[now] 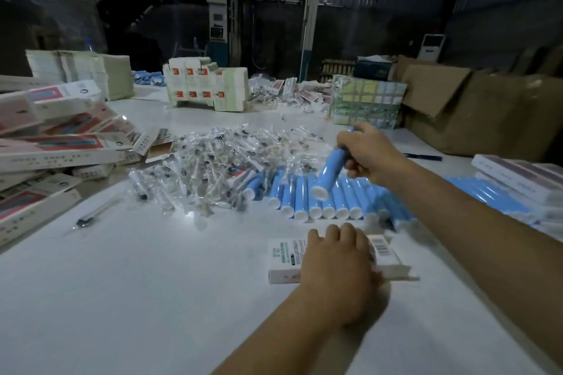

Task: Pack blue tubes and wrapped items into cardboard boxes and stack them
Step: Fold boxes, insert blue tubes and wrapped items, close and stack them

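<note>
My right hand (370, 151) grips a blue tube (330, 172) by its upper end and holds it tilted above a row of several blue tubes (316, 196) lying side by side on the white table (128, 283). My left hand (336, 268) rests on a small white cardboard box (384, 256) lying flat near the front, fingers curled over its top edge. A heap of clear-wrapped items (219, 161) spreads across the table's middle, left of the tubes.
Packed white-and-red boxes (58, 143) pile up at the left. More boxes (518, 173) lie at the right over further blue tubes. Pens (94, 213) (423, 157) lie on the table. Flat carton stacks (207, 85), a colourful bundle (365, 103) and a brown carton (475, 113) stand behind.
</note>
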